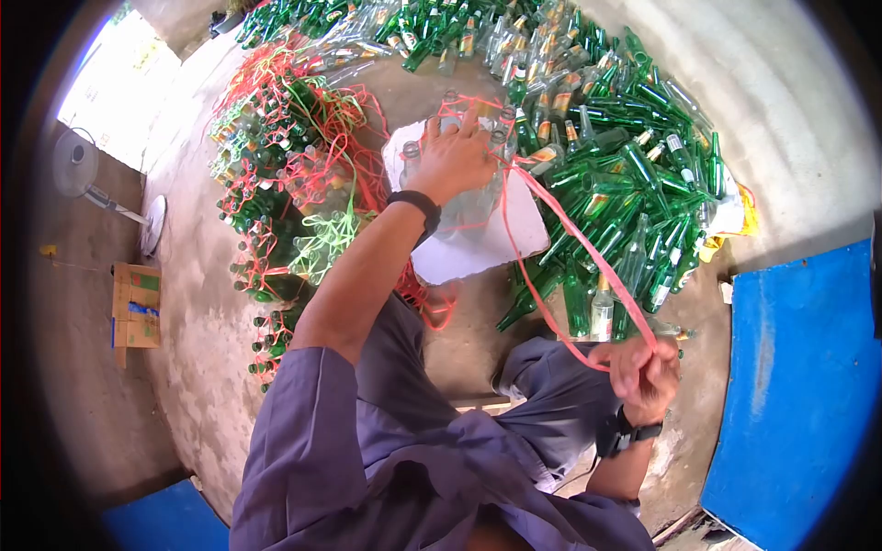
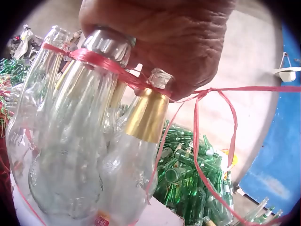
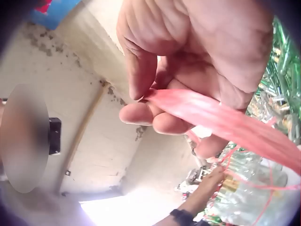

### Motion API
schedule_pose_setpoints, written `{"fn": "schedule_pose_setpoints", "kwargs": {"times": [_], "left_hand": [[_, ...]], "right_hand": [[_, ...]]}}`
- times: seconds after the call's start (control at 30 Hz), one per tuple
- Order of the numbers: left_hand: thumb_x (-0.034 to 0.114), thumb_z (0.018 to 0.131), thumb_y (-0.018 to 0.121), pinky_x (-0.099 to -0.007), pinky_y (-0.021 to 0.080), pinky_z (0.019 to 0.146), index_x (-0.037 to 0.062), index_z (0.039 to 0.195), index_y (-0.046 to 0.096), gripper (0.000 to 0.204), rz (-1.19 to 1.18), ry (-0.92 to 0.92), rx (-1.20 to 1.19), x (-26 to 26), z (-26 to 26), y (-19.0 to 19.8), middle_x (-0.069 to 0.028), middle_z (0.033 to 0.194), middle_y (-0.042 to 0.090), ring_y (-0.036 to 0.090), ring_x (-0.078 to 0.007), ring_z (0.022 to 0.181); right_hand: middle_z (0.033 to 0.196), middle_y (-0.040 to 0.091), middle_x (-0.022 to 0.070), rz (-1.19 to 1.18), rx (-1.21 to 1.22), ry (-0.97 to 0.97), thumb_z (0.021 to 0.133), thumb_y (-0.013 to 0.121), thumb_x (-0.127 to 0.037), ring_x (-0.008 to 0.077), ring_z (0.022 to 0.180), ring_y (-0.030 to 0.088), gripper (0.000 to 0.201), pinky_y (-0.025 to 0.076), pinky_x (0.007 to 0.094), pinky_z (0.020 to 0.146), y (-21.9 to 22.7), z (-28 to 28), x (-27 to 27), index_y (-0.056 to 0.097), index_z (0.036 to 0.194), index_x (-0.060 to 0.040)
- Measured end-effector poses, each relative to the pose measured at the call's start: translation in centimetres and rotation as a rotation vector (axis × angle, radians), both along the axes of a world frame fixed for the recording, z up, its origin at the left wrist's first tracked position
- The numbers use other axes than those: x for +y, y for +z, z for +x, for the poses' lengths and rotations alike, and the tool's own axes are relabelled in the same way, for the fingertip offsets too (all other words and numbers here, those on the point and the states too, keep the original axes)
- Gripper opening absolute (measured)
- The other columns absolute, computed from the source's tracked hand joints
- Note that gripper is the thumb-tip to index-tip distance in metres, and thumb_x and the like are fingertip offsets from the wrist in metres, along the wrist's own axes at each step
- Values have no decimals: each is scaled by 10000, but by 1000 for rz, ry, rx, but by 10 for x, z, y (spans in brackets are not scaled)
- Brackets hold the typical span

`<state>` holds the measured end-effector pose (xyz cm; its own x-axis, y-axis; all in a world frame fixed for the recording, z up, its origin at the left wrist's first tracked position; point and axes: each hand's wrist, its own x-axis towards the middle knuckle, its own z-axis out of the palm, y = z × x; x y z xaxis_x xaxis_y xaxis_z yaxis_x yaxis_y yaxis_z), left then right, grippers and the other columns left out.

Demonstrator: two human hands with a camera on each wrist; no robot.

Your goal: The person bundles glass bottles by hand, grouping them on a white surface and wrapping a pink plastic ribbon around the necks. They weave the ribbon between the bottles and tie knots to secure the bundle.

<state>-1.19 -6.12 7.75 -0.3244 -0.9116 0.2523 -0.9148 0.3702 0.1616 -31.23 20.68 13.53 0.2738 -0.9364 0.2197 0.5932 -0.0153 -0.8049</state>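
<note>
My left hand (image 1: 459,158) lies over the tops of a bundle of clear glass bottles (image 2: 70,155), fingers spread. In the left wrist view its palm is right at the bottle mouths, and one bottle neck has a gold foil collar (image 2: 148,115). Pink plastic twine (image 2: 101,61) runs round the necks, with a knot and loose loop at the side. My right hand (image 1: 646,375), low on the right, pinches the free end of the twine (image 3: 211,113) between thumb and fingers. The twine stretches from there back to the bundle. The bottles stand on a white board (image 1: 482,250).
Green and clear loose bottles (image 1: 634,184) pile up at the right and back. Bottles tied with red and green twine (image 1: 322,239) stand at the left. A fan (image 1: 78,163), a cardboard box (image 1: 138,308) and a blue panel (image 1: 790,386) are farther out.
</note>
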Motion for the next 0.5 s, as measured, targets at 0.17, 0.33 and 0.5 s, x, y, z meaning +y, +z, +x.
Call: {"fn": "schedule_pose_setpoints", "kwargs": {"times": [0.17, 0.33, 0.5], "left_hand": [[360, 854, 549, -613, 230, 1110, 78, 1144, 650, 417, -41, -17, -24, -1, 1, -5, -166, 1527, 377, 585, -349, 1128], [357, 893, 521, -638, 189, 1123, 47, 1231, 633, 472, 10, 9, -90, 2, -3, 2, -191, 1535, 368, 573, -339, 1182], [344, 917, 501, -675, 177, 1120, 32, 1267, 605, 480, -5, 23, -170, -2, -6, -2, -230, 1559, 321, 531, -348, 1268]], "right_hand": [[544, 552, 48, -25, -82, -99, 977, 622, -282, 195, 440, 526, 309, 524, 563, 774, 7, -8, 45, 693, 1022, 16], [574, 544, 73, 228, 104, -242, 915, 682, -209, 135, 471, 433, 304, 378, 311, 530, 5, 1, 79, 707, 919, 94], [561, 469, 2, 434, 121, -262, 944, 655, -203, 87, 484, 343, 306, 265, 271, 483, -18, 6, 87, 691, 885, 95]]}}
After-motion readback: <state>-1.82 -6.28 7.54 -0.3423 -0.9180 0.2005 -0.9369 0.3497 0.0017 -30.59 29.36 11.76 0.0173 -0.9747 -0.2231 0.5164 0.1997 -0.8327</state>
